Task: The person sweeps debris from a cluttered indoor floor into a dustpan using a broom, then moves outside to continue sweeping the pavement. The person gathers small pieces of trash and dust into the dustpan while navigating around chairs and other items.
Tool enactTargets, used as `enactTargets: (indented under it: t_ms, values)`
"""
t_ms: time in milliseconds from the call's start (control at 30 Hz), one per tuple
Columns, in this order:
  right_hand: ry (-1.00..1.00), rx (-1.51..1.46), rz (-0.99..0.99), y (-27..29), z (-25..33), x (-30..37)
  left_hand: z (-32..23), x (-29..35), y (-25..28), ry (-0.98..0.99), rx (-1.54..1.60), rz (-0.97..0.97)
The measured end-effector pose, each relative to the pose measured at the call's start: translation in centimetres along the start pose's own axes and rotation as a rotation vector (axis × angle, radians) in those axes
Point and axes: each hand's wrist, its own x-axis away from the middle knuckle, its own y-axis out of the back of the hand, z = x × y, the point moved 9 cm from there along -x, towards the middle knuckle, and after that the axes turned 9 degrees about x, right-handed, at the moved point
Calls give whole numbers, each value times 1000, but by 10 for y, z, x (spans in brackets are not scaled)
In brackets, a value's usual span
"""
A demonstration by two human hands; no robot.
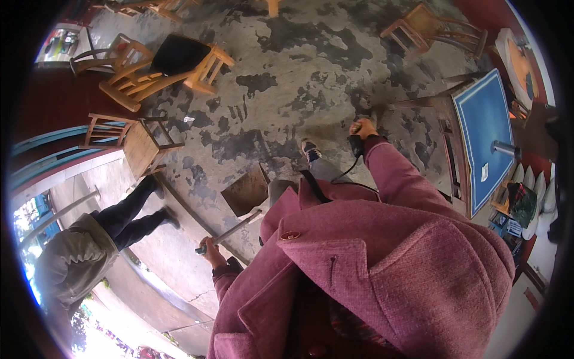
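Observation:
At the lower middle, my left hand (210, 252) is closed around the top of a grey, rod-like handle. The rod runs down toward a brown, square, pan-shaped piece (244, 192) on the floor; together they look like a long-handled dustpan. My coat partly covers where they meet. Out to the right, my right hand (363, 128) is curled into a grip beside a dark band with a black cord running back to my coat. Whatever that hand holds, if anything, I cannot make out. A blurred brown patch lies on the floor just beyond it.
A blue-topped table (487, 143) bearing a metal cup (506, 148) stands at right. Wooden chairs line the left, one with a black cloth (179, 54); a wooden chair (427, 27) is far right. A person (89, 251) walks outside beyond the doorsill. The concrete floor (281, 96) is patchy.

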Motion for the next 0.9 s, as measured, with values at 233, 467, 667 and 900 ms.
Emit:
enactTargets:
  t_ms: [233, 467, 667, 900]
  values:
    - [-130, 438, 337, -151, -139, -19, -42, -76, -76, 62, 88, 68]
    - [688, 1146, 672, -303, -155, 39, -75, -167, -159, 86, 113, 141]
    - [-392, 310, 443, -277, -139, 64, -95, -232, -199, 21, 9, 192]
    - [1, 333, 146, -275, -41, 20, -109, -283, -234, -26, -62, 218]
